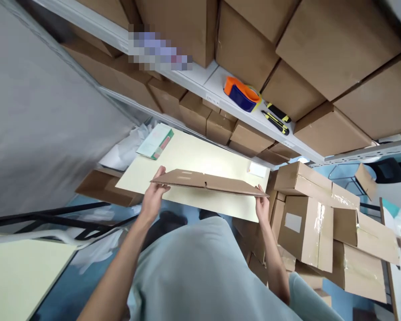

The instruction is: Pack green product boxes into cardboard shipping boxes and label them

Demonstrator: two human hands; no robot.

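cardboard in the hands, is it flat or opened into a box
Flat: the cardboard shows as a thin panel with no walls standing up, its ends held in the left hand and right hand.

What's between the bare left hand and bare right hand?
Head view: a flat, folded brown cardboard sheet spans the stretch, its opposite ends held by the left hand and right hand.

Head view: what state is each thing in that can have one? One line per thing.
Cardboard piece: flat, held up at both ends.
Left hand: closed on its left end.
Right hand: closed on its right end.
Labelled carton: taped along its seam.
Tape dispenser: resting on the shelf.
Utility knives: lying there; blades unclear.
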